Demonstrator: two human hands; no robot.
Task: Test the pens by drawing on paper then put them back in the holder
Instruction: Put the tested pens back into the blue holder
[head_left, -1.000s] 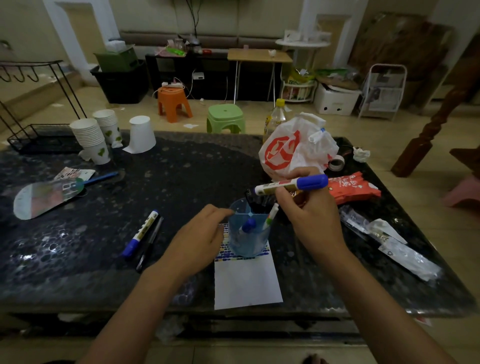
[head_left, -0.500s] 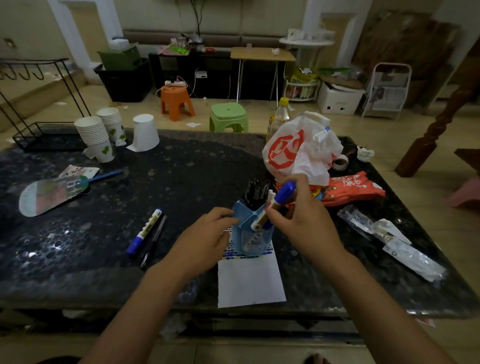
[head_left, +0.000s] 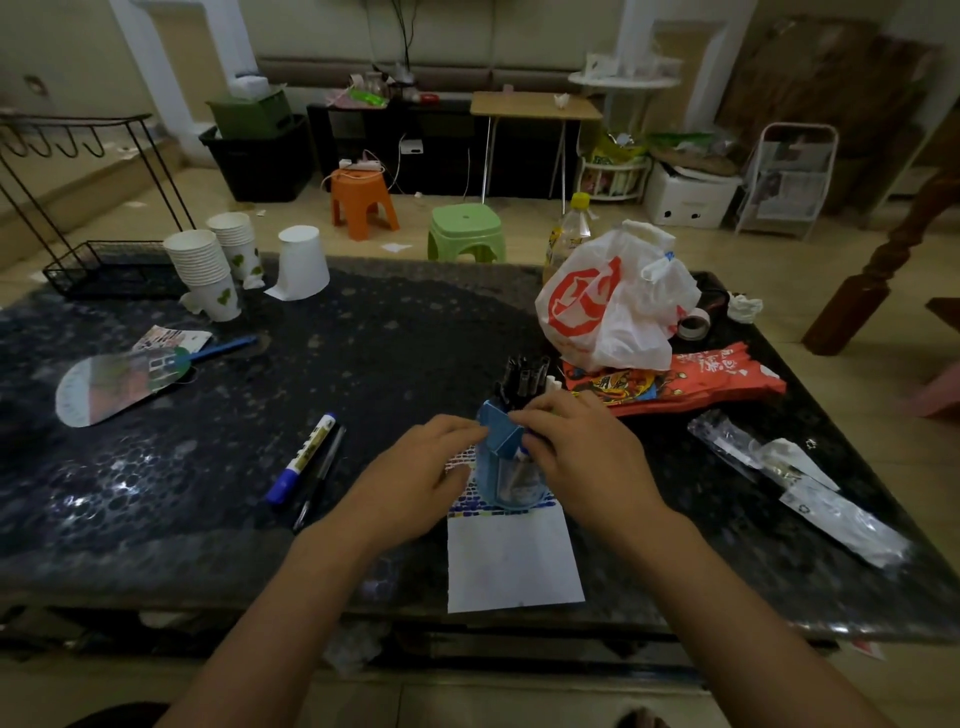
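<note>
Dark speckled stone bench fills your view, with plastic stools on the tiled floor at 12 o'clock. Your translucent blue holder stands upright on white paper. Left hand cups its side; right hand curls over its rim. A blue-capped marker lies at 9 o'clock, cap toward you.

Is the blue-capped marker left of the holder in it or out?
Out: the marker lies flat on the table.

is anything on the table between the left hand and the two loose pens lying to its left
Nothing visible does. The blue-capped marker and the thin black pen lie side by side on bare dark table, and the stretch between them and the left hand, which rests at the blue holder, holds no object.
</note>
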